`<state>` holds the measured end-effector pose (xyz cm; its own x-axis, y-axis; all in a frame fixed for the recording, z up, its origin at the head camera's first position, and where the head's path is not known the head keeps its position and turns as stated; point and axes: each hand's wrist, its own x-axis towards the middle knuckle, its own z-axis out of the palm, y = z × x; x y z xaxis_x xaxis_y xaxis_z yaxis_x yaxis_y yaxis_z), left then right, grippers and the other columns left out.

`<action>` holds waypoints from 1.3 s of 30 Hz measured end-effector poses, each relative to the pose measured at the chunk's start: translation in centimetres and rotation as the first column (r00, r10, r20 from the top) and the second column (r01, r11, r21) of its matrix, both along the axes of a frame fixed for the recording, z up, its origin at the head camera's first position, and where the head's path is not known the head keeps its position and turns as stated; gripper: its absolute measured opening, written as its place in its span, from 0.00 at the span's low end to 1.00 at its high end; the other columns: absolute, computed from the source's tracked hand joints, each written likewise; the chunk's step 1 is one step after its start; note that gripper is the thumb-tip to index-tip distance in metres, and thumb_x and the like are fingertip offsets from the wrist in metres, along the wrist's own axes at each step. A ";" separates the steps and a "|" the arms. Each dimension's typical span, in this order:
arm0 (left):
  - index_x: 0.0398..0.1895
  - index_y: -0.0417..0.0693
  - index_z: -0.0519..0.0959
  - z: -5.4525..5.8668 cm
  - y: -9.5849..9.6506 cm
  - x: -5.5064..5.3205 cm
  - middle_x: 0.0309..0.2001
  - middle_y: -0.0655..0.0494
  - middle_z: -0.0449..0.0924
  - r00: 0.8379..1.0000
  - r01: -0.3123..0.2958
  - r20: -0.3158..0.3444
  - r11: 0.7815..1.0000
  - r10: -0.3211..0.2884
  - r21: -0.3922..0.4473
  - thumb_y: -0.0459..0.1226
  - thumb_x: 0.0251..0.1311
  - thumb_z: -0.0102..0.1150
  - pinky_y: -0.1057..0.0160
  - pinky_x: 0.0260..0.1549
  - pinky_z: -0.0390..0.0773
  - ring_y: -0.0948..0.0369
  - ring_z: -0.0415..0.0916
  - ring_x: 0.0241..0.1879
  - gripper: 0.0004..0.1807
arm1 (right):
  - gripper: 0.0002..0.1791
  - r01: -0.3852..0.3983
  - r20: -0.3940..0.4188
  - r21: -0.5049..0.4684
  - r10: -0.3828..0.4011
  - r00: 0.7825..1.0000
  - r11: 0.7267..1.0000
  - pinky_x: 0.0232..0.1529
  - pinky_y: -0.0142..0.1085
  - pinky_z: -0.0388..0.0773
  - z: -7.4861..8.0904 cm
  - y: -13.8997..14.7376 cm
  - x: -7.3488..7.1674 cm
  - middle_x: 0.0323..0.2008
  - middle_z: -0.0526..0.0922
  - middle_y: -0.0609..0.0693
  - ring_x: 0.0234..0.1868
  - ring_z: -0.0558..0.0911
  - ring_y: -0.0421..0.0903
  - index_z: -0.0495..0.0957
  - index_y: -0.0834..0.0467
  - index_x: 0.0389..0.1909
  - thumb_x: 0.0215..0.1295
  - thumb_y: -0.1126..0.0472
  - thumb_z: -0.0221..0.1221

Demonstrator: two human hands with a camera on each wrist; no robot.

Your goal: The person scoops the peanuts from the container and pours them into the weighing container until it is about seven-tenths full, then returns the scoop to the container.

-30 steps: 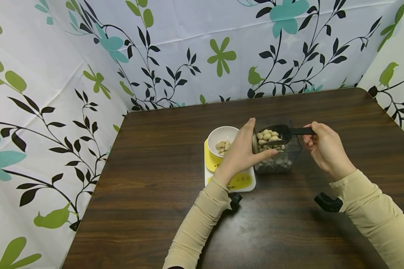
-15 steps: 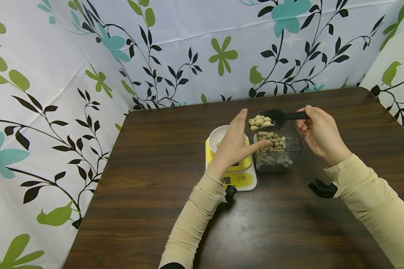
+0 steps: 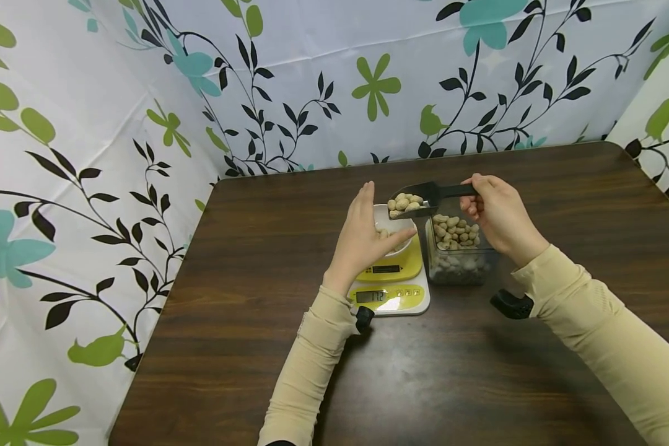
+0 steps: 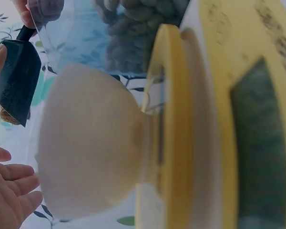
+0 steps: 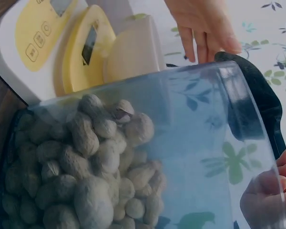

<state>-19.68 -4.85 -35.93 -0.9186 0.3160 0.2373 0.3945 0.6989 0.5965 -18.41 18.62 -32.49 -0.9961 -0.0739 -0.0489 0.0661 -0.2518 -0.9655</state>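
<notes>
A black scoop (image 3: 430, 197) loaded with peanuts (image 3: 404, 204) hangs roughly level over the right rim of a white bowl (image 4: 86, 143). My right hand (image 3: 498, 217) pinches its handle between thumb and fingers. At the bowl's left and near side, my left hand (image 3: 359, 241) is held with fingers straight and thumb spread; whether it touches the bowl is unclear. Some peanuts lie in the bowl, partly hidden by the left hand and scoop. Beneath the bowl is a yellow and white kitchen scale (image 3: 418, 300), its display reading about 172.
Right of the scale stands a clear container (image 3: 459, 251) partly filled with peanuts, its wall close to the scale. The dark wooden table (image 3: 245, 297) extends around them. A white curtain (image 3: 312, 80) with leaf and bird prints lines the back and sides.
My right hand has lifted the scoop with peanuts out of the container and carried it left to the bowl. My left hand has shifted left, exposing more of the scale's display.
</notes>
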 end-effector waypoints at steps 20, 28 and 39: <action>0.75 0.50 0.38 -3.0 -1.3 0.0 0.74 0.48 0.44 0.998 -0.026 0.050 0.996 0.031 -0.084 0.65 0.43 0.63 0.48 0.68 0.57 0.52 0.45 0.73 0.64 | 0.17 0.026 0.001 0.370 -0.029 1.000 0.929 0.26 0.30 0.65 -0.6 -1.5 -0.6 0.23 0.71 0.41 0.25 0.66 0.35 0.64 0.55 0.47 0.72 0.46 0.38; 0.75 0.50 0.38 -3.1 -1.3 0.1 0.73 0.46 0.48 0.998 -0.034 0.056 0.996 0.039 -0.077 0.64 0.42 0.64 0.48 0.66 0.61 0.50 0.48 0.72 0.64 | 0.20 0.062 -0.148 0.520 0.019 0.989 0.852 0.30 0.28 0.70 -0.8 -2.0 -0.5 0.26 0.72 0.42 0.29 0.72 0.38 0.67 0.55 0.49 0.71 0.44 0.39; 0.75 0.49 0.38 -3.2 -1.4 0.2 0.72 0.45 0.48 0.996 -0.045 0.071 0.995 0.051 -0.086 0.64 0.41 0.65 0.48 0.66 0.62 0.50 0.48 0.72 0.65 | 0.17 0.122 -0.245 0.525 0.013 0.969 0.842 0.30 0.26 0.71 -1.0 -2.4 -0.3 0.26 0.73 0.43 0.30 0.74 0.40 0.69 0.55 0.48 0.72 0.47 0.41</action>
